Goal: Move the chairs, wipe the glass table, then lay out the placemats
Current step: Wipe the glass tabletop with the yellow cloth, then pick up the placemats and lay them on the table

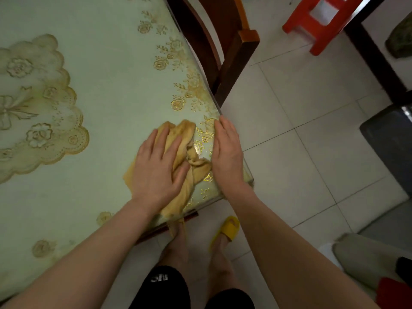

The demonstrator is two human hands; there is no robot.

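My left hand [156, 168] presses flat, fingers spread, on a crumpled yellow cloth [189, 152]; my right hand [226, 152] lies open on the gold-patterned glass table [100, 70] corner.

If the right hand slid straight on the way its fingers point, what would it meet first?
The right hand points along the glass table edge toward the dark wooden chair. Probably the chair comes first, though depth is unclear.

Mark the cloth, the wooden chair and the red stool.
cloth [185, 134]: head view, bunched upper fold.
wooden chair [236, 61]: head view, dark back post.
red stool [321, 25]: head view, near leg.
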